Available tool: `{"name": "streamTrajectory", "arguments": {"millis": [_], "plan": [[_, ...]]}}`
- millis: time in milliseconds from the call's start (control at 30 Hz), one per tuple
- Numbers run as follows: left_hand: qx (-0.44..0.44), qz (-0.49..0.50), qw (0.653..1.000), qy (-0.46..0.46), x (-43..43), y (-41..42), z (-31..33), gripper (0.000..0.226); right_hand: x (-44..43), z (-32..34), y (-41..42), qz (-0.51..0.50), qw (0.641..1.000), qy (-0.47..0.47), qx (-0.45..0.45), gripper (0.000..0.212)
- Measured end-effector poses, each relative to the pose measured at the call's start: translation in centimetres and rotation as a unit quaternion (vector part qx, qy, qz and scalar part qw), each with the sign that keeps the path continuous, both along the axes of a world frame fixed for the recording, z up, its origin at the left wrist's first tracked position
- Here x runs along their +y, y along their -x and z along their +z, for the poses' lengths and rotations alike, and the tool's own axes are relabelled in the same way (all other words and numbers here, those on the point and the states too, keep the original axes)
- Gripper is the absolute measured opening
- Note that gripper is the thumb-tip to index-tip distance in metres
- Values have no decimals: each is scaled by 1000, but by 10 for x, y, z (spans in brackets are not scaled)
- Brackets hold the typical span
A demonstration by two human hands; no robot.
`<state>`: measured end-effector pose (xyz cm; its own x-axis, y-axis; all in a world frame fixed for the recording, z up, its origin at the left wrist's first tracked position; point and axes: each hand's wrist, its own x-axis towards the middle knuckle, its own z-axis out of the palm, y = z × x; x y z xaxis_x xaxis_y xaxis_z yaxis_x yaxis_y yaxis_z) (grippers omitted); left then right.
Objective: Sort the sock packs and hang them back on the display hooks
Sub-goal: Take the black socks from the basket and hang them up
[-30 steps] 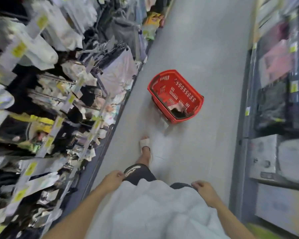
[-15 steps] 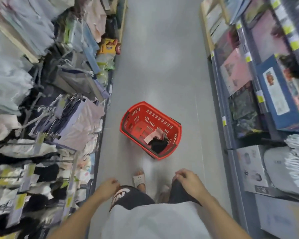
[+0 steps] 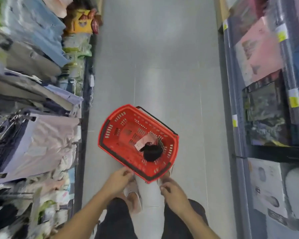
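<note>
Head view: one black-and-pink sock pack (image 3: 150,151) lies at the right end of the basket (image 3: 110,135). My left hand (image 3: 120,180) and right hand (image 3: 173,189) hover by its near edge, loosely curled, empty. Seemingly the last pack, not yet hung.

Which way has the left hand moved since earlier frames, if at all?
Yes: the left hand moved forward off the thigh to the near rim of the red basket.
</note>
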<state>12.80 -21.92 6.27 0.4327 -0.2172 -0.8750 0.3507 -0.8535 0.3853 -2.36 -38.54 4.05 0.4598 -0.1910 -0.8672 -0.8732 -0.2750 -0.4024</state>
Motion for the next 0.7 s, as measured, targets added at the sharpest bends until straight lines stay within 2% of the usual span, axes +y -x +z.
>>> {"name": "streamTrajectory", "arguments": {"millis": [100,200,333,433,567,700], "plan": [[10,9,1000,17,-48,-16,-60,15,-21,-63,-38,-32,999,36,19,28],[14,9,1000,12,-79,-33,-135,17,-22,-134,-78,-178,981,70,20,22],[3,3,999,-32,-85,-55,-253,16,-14,-255,-115,-280,954,91,55,38],[-8,-39,998,-57,-76,-72,-340,9,-4,-344,-131,-355,924,85,110,54],[-26,-95,992,-79,-65,-90,-444,31,15,-425,-141,-437,875,124,166,79],[-39,-118,990,-61,-66,-89,-518,42,27,-478,-142,-541,810,160,158,93]]}}
